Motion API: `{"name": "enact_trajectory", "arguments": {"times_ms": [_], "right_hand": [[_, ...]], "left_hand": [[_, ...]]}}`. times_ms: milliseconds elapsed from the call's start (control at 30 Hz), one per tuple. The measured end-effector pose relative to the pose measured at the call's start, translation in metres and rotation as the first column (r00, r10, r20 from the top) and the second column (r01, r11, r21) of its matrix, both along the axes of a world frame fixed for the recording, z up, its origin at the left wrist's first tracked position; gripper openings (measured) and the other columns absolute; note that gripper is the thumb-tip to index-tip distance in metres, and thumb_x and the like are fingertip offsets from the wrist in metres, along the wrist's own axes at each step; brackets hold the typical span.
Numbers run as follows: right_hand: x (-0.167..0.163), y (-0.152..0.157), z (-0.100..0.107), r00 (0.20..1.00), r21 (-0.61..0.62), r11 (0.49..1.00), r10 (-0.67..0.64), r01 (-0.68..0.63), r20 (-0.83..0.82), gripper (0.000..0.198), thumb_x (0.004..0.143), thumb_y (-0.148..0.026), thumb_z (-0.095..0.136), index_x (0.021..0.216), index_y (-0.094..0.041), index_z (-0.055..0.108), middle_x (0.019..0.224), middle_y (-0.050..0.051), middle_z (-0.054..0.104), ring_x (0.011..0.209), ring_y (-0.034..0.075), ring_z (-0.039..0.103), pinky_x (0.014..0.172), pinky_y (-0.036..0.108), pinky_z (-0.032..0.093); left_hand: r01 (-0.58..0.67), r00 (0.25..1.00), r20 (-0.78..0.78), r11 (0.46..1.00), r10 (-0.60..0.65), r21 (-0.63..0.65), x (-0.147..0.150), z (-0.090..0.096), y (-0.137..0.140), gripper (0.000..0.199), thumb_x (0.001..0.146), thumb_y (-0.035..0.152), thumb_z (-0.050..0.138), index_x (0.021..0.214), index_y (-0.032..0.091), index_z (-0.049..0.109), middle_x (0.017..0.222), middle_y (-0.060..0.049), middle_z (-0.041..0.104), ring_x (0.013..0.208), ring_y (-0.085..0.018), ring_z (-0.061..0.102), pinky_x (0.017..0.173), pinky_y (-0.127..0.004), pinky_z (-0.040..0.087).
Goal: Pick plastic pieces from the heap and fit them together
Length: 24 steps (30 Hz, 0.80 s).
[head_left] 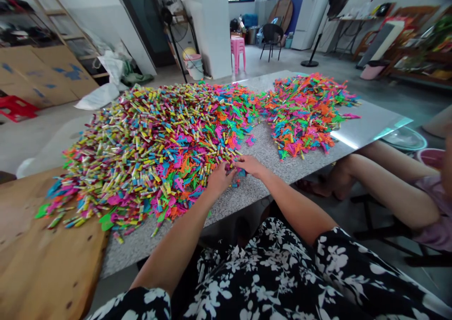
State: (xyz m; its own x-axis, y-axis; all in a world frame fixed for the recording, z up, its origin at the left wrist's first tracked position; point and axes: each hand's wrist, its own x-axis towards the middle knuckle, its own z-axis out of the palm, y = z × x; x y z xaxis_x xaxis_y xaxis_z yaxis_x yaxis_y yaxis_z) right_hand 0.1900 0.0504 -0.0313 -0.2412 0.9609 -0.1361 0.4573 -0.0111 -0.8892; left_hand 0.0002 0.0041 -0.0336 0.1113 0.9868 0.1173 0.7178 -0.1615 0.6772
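Speckled grey tabletop (263, 143) bears heaped small tubes (141, 136) (yellow, blue, maroon).

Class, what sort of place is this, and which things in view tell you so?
Probably a small workshop, perhaps in a home: heaps of small, bright pieces lie on a speckled table, with a standing fan beyond.

From the middle of the speckled table (289, 169), a big pile of bright pieces (141, 145) lies at nine o'clock, reaching onto a board (45, 263) at eight; a smaller pile (307, 110) lies at two.
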Motion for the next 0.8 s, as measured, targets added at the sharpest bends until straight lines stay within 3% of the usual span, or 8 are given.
{"name": "enact_trajectory", "arguments": {"times_ms": [100,233,367,467,567,633,700,800], "right_hand": [[-0.001,-0.013,-0.002,0.928,-0.065,0.993,0.065,-0.095,-0.367,0.047,0.088,-0.066,0.074,0.087,-0.019,0.074,0.071,0.001,0.067,0.06,0.013,0.057,0.052,0.022,0.046],[-0.009,-0.029,-0.007,0.884,-0.121,0.968,0.143,-0.218,-0.446,0.06,0.084,-0.078,0.072,0.077,-0.019,0.068,0.066,0.002,0.064,0.057,0.014,0.057,0.052,0.026,0.051],[-0.018,-0.036,-0.009,0.928,-0.127,0.968,0.162,-0.214,-0.335,0.059,0.097,-0.074,0.058,0.082,-0.019,0.071,0.077,0.007,0.072,0.068,0.02,0.067,0.062,0.031,0.056],[-0.018,-0.042,-0.009,0.99,0.064,0.988,0.139,-0.139,0.004,0.045,0.106,-0.056,0.054,0.09,-0.02,0.075,0.088,0.009,0.075,0.082,0.022,0.071,0.075,0.032,0.056],[-0.017,-0.054,-0.012,0.882,0.219,0.933,0.165,-0.285,0.441,0.024,0.098,-0.04,0.07,0.11,-0.021,0.079,0.113,0.012,0.076,0.101,0.026,0.072,0.089,0.033,0.053],[-0.018,-0.061,-0.016,0.8,0.219,0.906,0.182,-0.363,0.572,0.027,0.096,-0.036,0.073,0.117,-0.02,0.077,0.122,0.015,0.074,0.107,0.028,0.072,0.092,0.033,0.052],[-0.021,-0.065,-0.02,0.807,0.22,0.909,0.178,-0.354,0.563,0.022,0.097,-0.033,0.07,0.112,-0.018,0.077,0.12,0.016,0.074,0.107,0.027,0.071,0.093,0.033,0.051],[-0.025,-0.063,-0.021,0.955,0.202,0.97,0.072,-0.134,0.287,0.017,0.096,-0.035,0.067,0.094,-0.018,0.072,0.097,0.011,0.076,0.091,0.023,0.071,0.084,0.033,0.052]], "left_hand": [[0.098,0.937,0.346,0.984,-0.041,-0.149,-0.004,0.007,-0.006,0.038,0.092,0.049,0.072,0.115,0.018,0.073,0.089,-0.006,0.074,0.077,-0.021,0.067,0.074,-0.032,0.052],[0.209,0.752,0.658,0.931,0.042,-0.298,-0.015,0.013,-0.017,0.045,0.08,0.051,0.083,0.108,0.018,0.072,0.077,0.0,0.068,0.058,-0.013,0.056,0.053,-0.024,0.04],[0.12,0.705,0.697,0.946,0.134,-0.303,-0.027,0.009,-0.023,0.039,0.074,0.047,0.088,0.095,0.018,0.071,0.069,0.003,0.063,0.056,-0.012,0.055,0.052,-0.022,0.042],[-0.02,0.598,0.745,0.934,0.297,-0.356,-0.037,0.006,-0.026,0.039,0.074,0.047,0.087,0.092,0.02,0.066,0.072,0.002,0.067,0.06,-0.013,0.06,0.053,-0.024,0.049],[-0.07,0.505,0.769,0.907,0.392,-0.416,-0.046,0.008,-0.029,0.042,0.074,0.047,0.087,0.095,0.02,0.063,0.072,0.002,0.067,0.06,-0.015,0.063,0.055,-0.027,0.054],[-0.063,0.487,0.778,0.905,0.396,-0.421,-0.049,0.011,-0.031,0.044,0.072,0.046,0.089,0.096,0.02,0.063,0.072,0.003,0.067,0.061,-0.014,0.064,0.057,-0.028,0.057],[-0.046,0.486,0.783,0.906,0.388,-0.42,-0.05,0.014,-0.034,0.05,0.068,0.045,0.092,0.1,0.02,0.063,0.076,0.002,0.069,0.063,-0.014,0.066,0.057,-0.027,0.058],[-0.026,0.5,0.783,0.91,0.37,-0.413,-0.048,0.017,-0.035,0.06,0.063,0.044,0.096,0.107,0.02,0.064,0.085,0.0,0.074,0.064,-0.015,0.068,0.053,-0.025,0.055]]}}
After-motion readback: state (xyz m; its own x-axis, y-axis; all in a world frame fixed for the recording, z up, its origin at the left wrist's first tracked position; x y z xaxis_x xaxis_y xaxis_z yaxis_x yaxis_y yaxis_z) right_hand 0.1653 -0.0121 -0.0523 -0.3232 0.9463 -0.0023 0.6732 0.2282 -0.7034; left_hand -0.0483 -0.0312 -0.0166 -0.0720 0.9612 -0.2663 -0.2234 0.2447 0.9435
